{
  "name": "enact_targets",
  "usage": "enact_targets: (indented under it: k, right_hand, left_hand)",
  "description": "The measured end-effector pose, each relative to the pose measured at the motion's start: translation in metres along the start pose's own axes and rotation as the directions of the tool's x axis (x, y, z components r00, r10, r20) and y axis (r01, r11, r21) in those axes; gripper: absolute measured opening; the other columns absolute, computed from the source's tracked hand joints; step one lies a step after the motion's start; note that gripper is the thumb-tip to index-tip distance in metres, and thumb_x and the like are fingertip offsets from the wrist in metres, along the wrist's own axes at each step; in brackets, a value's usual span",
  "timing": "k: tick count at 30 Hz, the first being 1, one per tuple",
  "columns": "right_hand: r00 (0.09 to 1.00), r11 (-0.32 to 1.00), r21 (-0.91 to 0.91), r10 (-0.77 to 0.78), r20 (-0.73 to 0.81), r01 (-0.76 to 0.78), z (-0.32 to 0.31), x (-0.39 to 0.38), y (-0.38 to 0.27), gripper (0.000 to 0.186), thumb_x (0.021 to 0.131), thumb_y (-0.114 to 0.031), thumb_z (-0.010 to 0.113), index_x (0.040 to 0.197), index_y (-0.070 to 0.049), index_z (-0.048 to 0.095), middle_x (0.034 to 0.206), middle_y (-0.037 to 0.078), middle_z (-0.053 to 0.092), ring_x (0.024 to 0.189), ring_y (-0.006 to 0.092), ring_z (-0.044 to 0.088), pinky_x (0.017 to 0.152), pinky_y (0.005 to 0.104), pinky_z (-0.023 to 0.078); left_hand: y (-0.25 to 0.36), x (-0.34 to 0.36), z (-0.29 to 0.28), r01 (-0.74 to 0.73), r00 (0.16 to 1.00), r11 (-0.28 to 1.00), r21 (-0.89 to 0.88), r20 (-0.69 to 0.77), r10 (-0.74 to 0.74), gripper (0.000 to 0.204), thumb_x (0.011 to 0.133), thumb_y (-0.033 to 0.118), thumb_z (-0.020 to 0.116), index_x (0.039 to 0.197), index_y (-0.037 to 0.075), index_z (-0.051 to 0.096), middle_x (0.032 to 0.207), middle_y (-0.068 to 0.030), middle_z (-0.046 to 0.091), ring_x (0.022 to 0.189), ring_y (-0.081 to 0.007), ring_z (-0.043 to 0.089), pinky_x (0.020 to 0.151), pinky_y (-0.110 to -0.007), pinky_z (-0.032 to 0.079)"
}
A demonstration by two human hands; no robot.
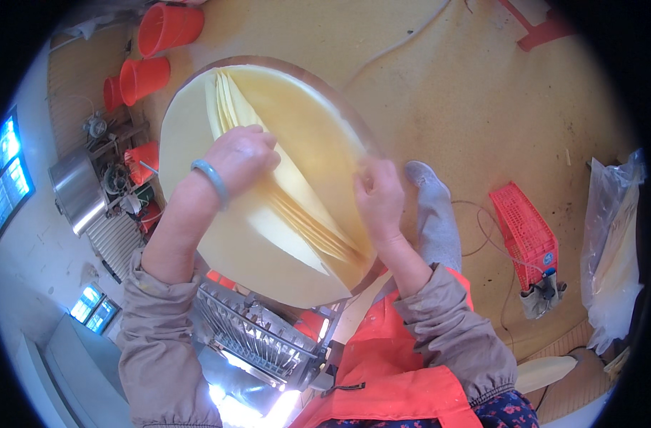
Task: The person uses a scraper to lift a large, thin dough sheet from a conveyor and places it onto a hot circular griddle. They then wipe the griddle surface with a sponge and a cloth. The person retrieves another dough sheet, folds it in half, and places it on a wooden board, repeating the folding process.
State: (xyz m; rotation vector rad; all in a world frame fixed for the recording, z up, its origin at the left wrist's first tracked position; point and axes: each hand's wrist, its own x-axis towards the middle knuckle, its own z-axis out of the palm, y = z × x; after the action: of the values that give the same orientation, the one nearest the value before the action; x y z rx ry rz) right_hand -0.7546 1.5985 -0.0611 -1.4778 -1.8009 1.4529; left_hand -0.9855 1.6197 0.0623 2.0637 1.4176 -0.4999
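A large round pale-yellow sheet (308,135), thin and smooth, covers a round board (297,68) with a brown rim. Several narrow pleats (304,225) run across its middle, from the far left toward the near right. My left hand (243,158), with a pale green bangle at the wrist, is closed over these pleats and hides part of them. At the right rim of the board, my right hand (379,196) has its fingers curled together beside the sheet's edge. It is slightly blurred, and what lies between its fingertips is hidden.
Red buckets (170,30) stand at the far left, near metal equipment (83,189). Below the board is a metal rack-like machine (258,328). A red plastic basket (523,228) lies on the floor at right, with a hose (475,214) and a clear plastic bag (611,250) nearby.
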Motion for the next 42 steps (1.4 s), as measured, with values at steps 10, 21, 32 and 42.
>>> enact_targets:
  k: [10,21,32,42]
  right_hand:
    - [0.986,0.985,0.043,-0.168,0.016,0.167,-0.005,-0.011,-0.023,0.023,0.067,0.004,0.061,0.086,-0.01,0.059,0.076,0.009,0.056,0.069,0.0269,0.058,0.062,0.0364,0.048]
    - [0.95,0.932,0.281,-0.276,0.143,0.229,-0.011,-0.014,-0.031,0.013,0.072,-0.002,0.062,0.084,-0.007,0.063,0.067,0.009,0.052,0.062,0.0251,0.056,0.057,0.034,0.047]
    - [0.983,0.959,-0.221,-0.156,0.097,0.174,0.013,0.033,0.011,0.034,0.07,-0.011,0.069,0.1,-0.006,0.055,0.096,0.013,0.054,0.092,0.0311,0.052,0.077,0.039,0.045]
    - [0.98,0.981,0.008,-0.194,0.032,0.194,0.013,0.025,-0.024,0.011,0.065,-0.004,0.063,0.068,-0.009,0.054,0.066,0.008,0.053,0.067,0.0281,0.054,0.062,0.0398,0.044]
  left_hand:
    - [0.003,0.018,0.003,0.032,0.997,0.999,-0.015,-0.074,-0.033,0.004,0.064,0.005,0.059,0.064,0.005,0.062,0.092,-0.0106,0.062,0.088,-0.0269,0.058,0.078,-0.036,0.048]
    - [0.003,0.029,0.0,-0.013,0.994,0.993,0.12,0.107,0.0,0.01,0.067,0.004,0.057,0.067,0.008,0.066,0.083,-0.006,0.063,0.088,-0.0209,0.06,0.102,-0.039,0.037]
    - [0.003,-0.003,-0.002,-0.009,1.0,0.999,0.049,-0.001,0.009,0.01,0.066,0.003,0.056,0.067,0.006,0.066,0.074,-0.007,0.061,0.081,-0.0226,0.06,0.097,-0.038,0.041]
    - [0.007,-0.007,-0.002,-0.017,0.996,1.0,0.026,-0.086,0.019,0.008,0.06,0.008,0.058,0.065,0.006,0.064,0.07,-0.0054,0.057,0.075,-0.023,0.056,0.074,-0.032,0.047]
